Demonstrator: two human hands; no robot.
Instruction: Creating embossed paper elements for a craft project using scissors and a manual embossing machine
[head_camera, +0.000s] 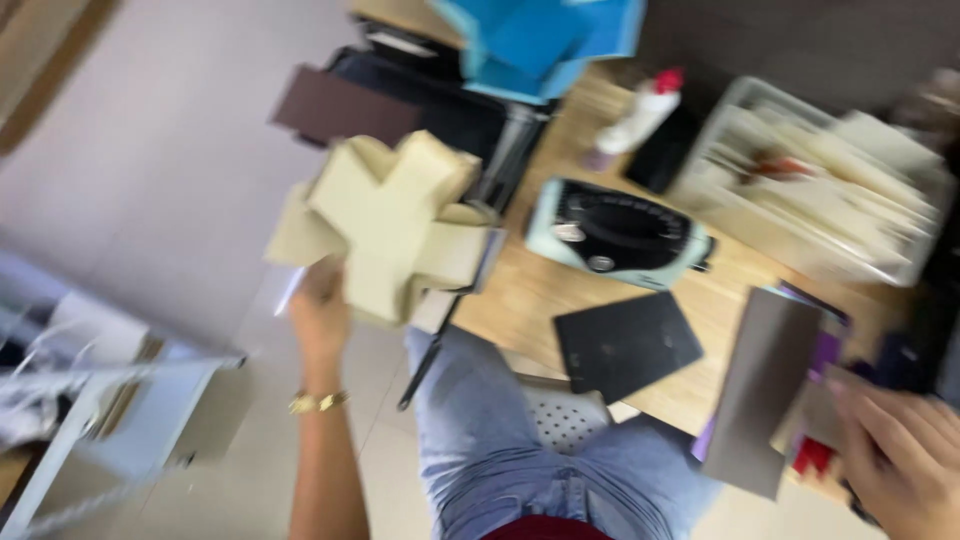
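my left hand lifted a folded cream box beside the desk.

my left hand (320, 305) gripped the cream cardboard box (385, 225) from below, so the box stood above my fingers, out over the floor at the left of the wooden desk (520, 290). my right hand (895, 445) touched a grey sheet (765, 385) at the desk's near edge, fingers bent on it; the blur hid whether it gripped.
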